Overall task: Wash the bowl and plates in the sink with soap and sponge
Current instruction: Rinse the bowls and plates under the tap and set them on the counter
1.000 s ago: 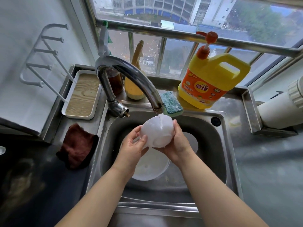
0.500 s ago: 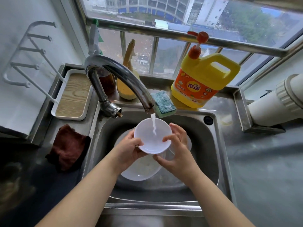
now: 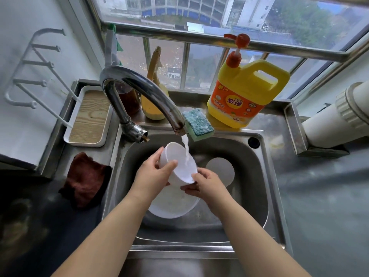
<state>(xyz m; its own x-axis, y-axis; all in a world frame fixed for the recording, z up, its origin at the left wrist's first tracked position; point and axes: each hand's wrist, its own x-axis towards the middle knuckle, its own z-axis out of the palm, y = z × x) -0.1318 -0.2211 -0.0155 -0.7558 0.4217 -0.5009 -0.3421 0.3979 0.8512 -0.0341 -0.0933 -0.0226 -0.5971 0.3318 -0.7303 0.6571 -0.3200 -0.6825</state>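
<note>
We are leaning over the steel sink [image 3: 257, 188], and both our hands are working one white bowl [image 3: 180, 166], held tilted over the basin. Our left hand [image 3: 153, 176] is gripping its side, thumb curled over the outer wall; our right hand [image 3: 207, 186] is pinching the lower rim with its fingertips. Water from the curved tap [image 3: 139, 88] is running straight into the bowl, so we are judging this as the rinsing step.

Under our hands, one large white plate [image 3: 173, 204] is lying in the basin, and a second, smaller plate [image 3: 220, 170] is resting just beyond the right hand: two plates, one bowl.

Next we are likely needing soap, and that means freeing a hand. Further back, one blue-green sponge [image 3: 197, 122] is sitting on the sink's rear rim, just beside one yellow pump jug of detergent [image 3: 245, 92]. Off to the left, one brown cloth [image 3: 85, 180] is lying on the counter.
</note>
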